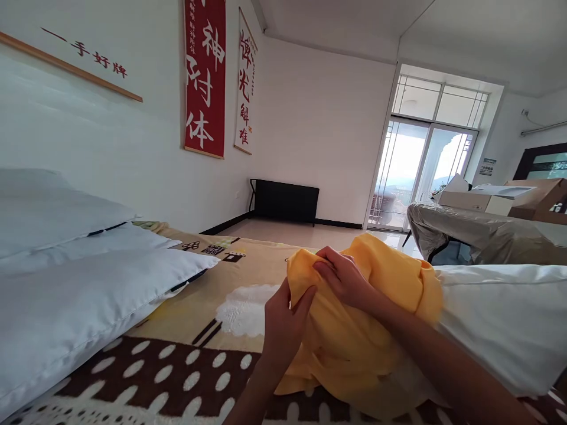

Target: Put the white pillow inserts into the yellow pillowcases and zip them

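Observation:
A yellow pillowcase [390, 265] is bunched around one end of a white pillow [500, 319], which sticks out to the right. My left hand [287, 321] pinches the near left edge of the yellow cloth between thumb and fingers. Just right of it and a little higher, my right hand [343, 274] grips a fold of the same cloth near its upper edge. Loose yellow fabric hangs below both hands onto the patterned blanket [199, 319]. How far the pillow reaches inside the cloth is hidden.
Several white pillows [110, 295] lie stacked on the left. Farther back, a black panel-like piece of furniture [286, 200] stands by the wall. Cardboard boxes [540, 195] rest on a plastic-covered table [473, 227] at the right, near glass doors [420, 171].

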`<state>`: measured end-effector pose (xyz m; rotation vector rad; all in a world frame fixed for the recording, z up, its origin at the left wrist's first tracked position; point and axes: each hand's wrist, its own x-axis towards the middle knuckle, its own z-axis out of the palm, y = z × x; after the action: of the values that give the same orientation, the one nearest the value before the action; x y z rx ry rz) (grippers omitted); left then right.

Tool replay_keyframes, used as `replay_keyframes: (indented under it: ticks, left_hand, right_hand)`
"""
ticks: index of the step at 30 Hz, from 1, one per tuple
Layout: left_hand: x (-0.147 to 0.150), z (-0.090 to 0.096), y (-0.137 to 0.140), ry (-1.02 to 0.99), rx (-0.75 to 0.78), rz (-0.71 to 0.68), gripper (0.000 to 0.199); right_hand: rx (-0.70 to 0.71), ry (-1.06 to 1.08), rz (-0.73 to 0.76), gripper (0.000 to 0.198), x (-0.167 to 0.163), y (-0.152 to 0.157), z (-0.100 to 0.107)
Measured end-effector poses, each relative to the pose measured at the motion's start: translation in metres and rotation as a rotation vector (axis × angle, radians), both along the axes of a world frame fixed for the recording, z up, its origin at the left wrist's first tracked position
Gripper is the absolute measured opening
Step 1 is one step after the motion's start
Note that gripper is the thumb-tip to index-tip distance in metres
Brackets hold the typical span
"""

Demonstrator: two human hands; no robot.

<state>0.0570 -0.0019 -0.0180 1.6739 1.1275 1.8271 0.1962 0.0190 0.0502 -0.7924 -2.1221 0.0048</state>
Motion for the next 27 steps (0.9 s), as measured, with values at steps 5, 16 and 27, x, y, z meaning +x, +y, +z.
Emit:
replay_keyframes:
  ticks: [5, 16, 27]
  left_hand:
    - [-0.007, 0.006, 0.004, -0.163, -0.153, -0.175, 0.028]
    - [-0.006, 0.019, -0.015, -0.312, -0.166, -0.109, 0.033]
    - [-0.008, 0.009, 0.0, -0.599, -0.183, -0.332, 0.042]
  right_hand:
    - [-0.032, 0.011, 0.048, 0.016, 0.002, 0.001, 0.003]
    - [0.194, -0.145, 0.192, 0.021, -0.004, 0.0, 0.005]
    - [0.141, -0.264, -0.098, 0.023, 0.012, 0.005, 0.009]
